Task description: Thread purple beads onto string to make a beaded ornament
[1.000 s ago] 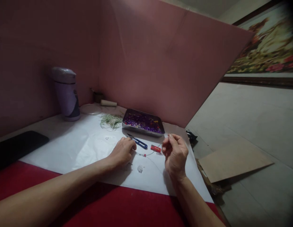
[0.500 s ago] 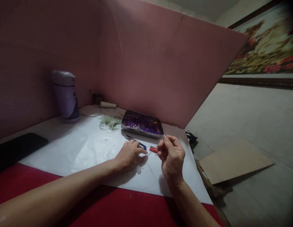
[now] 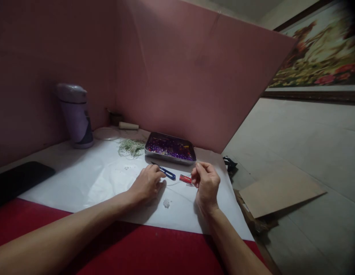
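My left hand (image 3: pixel 148 184) is low over the white sheet, its fingers bent down and together; whatever is in them is hidden. Just beyond its fingertips lie blue thread snips (image 3: pixel 167 173), blades pointing back left. My right hand (image 3: pixel 206 185) is raised slightly on the right, with thumb and index finger pinched on a thin thread (image 3: pixel 175 184) that runs toward my left hand. A red lighter (image 3: pixel 185 178) lies beside the right fingers. Between my forearms sits a small clear beaded piece (image 3: pixel 166 203).
A metal tray (image 3: pixel 169 158) of purple beads stands behind the snips. A tangle of pale green thread (image 3: pixel 130 148) lies to its left. Farther left are a lilac tumbler (image 3: pixel 75 118) and a black phone-like slab (image 3: pixel 25 179). Pink panels (image 3: pixel 180 76) wall the back.
My left hand has shifted left, away from my right hand, uncovering more of the snips and the beaded piece. My right hand keeps its pinch. The view has turned slightly.
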### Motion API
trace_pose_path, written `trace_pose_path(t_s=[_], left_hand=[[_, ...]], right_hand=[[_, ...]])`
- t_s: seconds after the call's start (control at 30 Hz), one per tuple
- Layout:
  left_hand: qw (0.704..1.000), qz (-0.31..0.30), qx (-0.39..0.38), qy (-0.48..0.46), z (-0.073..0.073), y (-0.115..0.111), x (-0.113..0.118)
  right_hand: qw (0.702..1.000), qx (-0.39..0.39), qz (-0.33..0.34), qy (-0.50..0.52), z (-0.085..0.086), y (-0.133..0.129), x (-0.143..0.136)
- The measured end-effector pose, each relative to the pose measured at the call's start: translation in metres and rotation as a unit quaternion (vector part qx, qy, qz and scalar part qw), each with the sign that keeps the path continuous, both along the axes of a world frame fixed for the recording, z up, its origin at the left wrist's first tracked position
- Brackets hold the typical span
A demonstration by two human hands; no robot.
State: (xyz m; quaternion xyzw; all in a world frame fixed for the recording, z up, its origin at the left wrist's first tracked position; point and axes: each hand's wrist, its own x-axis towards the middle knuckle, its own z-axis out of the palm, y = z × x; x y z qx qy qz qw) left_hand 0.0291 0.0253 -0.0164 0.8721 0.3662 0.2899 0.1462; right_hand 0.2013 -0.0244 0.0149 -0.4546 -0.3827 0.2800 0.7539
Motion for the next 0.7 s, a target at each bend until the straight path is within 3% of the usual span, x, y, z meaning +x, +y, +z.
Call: trace_pose_path(t_s=[0.1, 0.2, 0.27, 0.37, 0.47, 0.6, 0.7], left_hand=[[0.995, -0.052, -0.068, -0.052, 0.007, -0.006, 0.000], [0.975, -0.150, -0.159, -0.021, 0.013, -0.017, 0.000], [0.972, -0.181, -0.150, 0.006, 0.014, -0.024, 0.001], [0.980, -0.157, -0.123, 0.002, 0.015, -0.027, 0.002], [0.971, -0.107, -0.198, -0.084, 0.017, -0.023, 0.004], [0.896, -0.041, -0.370, -0.242, 0.022, -0.014, 0.004], [0.869, -0.032, -0.390, -0.301, 0.024, -0.013, 0.003]], right_hand=[[0.999, -0.021, 0.018, -0.047, -0.010, 0.003, -0.003], [0.995, -0.027, 0.037, -0.090, -0.017, 0.003, -0.007], [0.992, -0.023, 0.046, -0.119, -0.020, 0.001, -0.009], [0.984, -0.015, 0.050, -0.172, -0.022, -0.002, -0.012], [0.972, -0.010, 0.043, -0.231, -0.025, -0.005, -0.014], [0.951, -0.003, 0.044, -0.307, -0.028, -0.008, -0.016], [0.933, 0.010, 0.041, -0.356, -0.028, -0.012, -0.019]])
